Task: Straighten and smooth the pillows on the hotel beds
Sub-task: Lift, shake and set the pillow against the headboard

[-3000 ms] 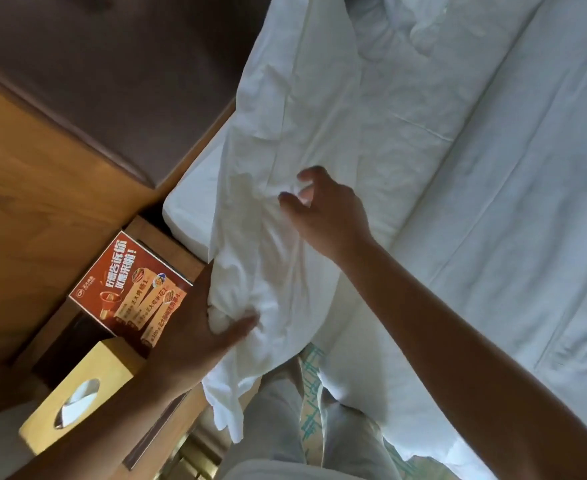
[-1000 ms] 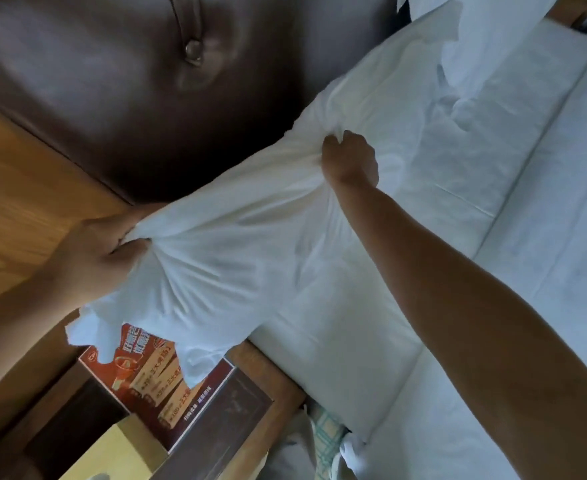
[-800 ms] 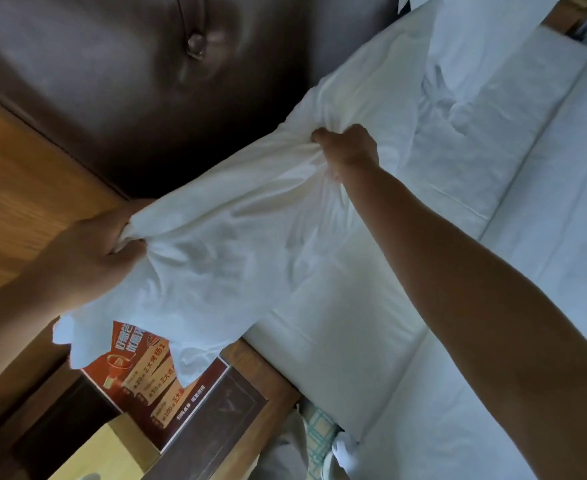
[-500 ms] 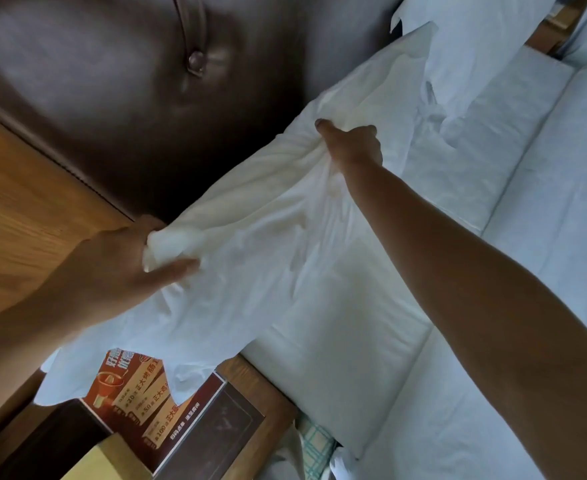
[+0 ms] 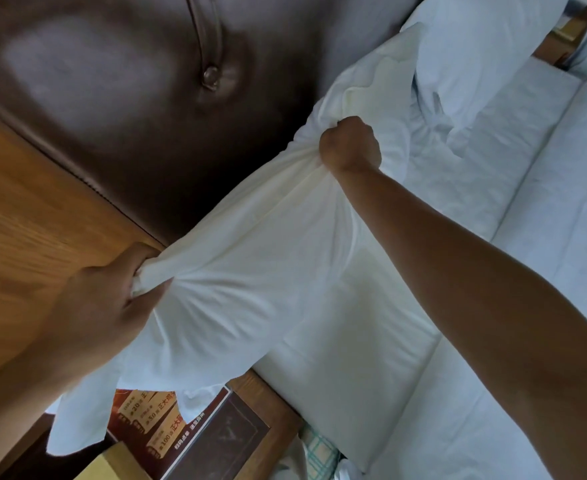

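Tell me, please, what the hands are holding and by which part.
Both hands grip the white pillow: the left hand bunches its near end, the right hand clenches fabric along its upper edge.

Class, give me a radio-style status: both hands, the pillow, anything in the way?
Left hand and right hand both fisted on pillow. Pillow lifted, bunched. Loose pillowcase end drapes over leaflet on nightstand.

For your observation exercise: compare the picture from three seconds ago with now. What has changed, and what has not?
The pillow was lifted off the mattress toward the headboard. The left hand and right hand now grip bunched fabric in closed fists. The red card stayed on the nightstand.
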